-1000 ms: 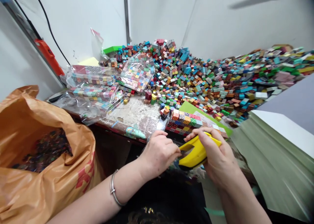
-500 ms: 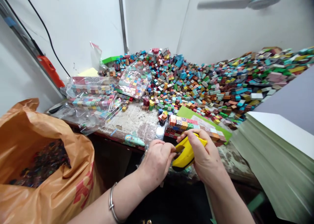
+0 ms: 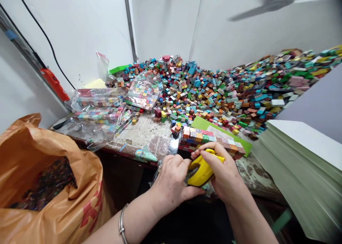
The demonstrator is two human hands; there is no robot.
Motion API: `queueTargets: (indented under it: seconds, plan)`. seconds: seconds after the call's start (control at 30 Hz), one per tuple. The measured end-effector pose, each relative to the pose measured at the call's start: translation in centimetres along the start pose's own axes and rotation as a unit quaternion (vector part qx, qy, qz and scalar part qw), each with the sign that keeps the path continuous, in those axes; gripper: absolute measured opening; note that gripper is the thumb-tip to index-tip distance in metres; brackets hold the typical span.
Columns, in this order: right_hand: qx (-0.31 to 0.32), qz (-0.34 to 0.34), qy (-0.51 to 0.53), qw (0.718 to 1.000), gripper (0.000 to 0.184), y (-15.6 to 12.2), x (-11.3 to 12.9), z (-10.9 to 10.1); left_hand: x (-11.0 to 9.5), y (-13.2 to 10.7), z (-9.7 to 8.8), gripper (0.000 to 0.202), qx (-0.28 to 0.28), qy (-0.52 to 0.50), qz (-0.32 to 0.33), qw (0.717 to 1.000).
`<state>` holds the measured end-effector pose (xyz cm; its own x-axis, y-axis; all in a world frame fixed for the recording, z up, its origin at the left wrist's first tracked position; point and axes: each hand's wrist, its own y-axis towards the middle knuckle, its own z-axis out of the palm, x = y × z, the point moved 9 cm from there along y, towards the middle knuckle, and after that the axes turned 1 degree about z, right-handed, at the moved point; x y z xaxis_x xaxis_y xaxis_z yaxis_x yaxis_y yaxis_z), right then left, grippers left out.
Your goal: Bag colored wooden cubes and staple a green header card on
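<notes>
My right hand point(image 3: 226, 174) is wrapped round a yellow hand tool point(image 3: 201, 171) at the table's front edge. My left hand point(image 3: 172, 181) is closed against the tool's left end, fingers curled, pinching clear plastic wrap point(image 3: 205, 190) under it. Just behind the hands lies a flat block of small coloured cubes point(image 3: 203, 136) on a green card point(image 3: 213, 128). A bracelet sits on my left wrist.
A huge heap of loose coloured cubes point(image 3: 227, 91) covers the table back to the wall. Wrapped cube packs point(image 3: 101, 110) lie at left. An orange plastic bag point(image 3: 45, 187) with cubes stands at lower left. A stack of pale green sheets point(image 3: 301, 165) fills the right.
Both hands with the yellow tool have shifted left and closer together. The tool has tilted more upright and my left hand now presses against it. The view has tipped slightly.
</notes>
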<state>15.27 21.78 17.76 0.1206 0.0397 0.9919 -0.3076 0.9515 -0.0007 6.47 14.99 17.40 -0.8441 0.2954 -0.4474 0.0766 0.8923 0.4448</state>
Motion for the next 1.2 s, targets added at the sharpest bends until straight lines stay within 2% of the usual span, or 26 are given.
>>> queueTargets:
  seconds: [0.3, 0.5, 0.6, 0.7, 0.9, 1.2]
  plan:
    - [0.005, -0.013, -0.052, 0.999, 0.032, 0.5, 1.3, 0.8, -0.1, -0.2, 0.0, 0.057, -0.024, -0.004, -0.008, 1.0]
    - [0.005, -0.03, -0.128, 0.991, 0.033, 0.6, 1.6, 1.0, 0.0, -0.5, -0.5, 0.058, -0.077, -0.004, -0.031, 0.996]
    - [-0.019, -0.04, -0.117, 0.992, 0.032, 0.5, 1.6, 0.7, -0.1, -0.6, -0.7, 0.058, -0.098, -0.018, -0.019, 0.995]
    - [-0.032, -0.037, -0.086, 0.995, 0.031, 0.3, 1.4, 0.6, -0.3, -0.6, -0.3, 0.053, -0.088, -0.048, 0.004, 0.995]
    - [0.005, -0.012, -0.015, 1.0, 0.029, 0.6, 0.4, 1.1, -0.1, -0.6, 0.2, 0.05, -0.072, -0.065, 0.0, 0.995]
    - [-0.009, 0.014, -0.02, 1.0, 0.031, 0.9, -0.1, 0.9, 0.2, -0.2, 0.5, 0.037, -0.065, -0.083, -0.017, 0.994]
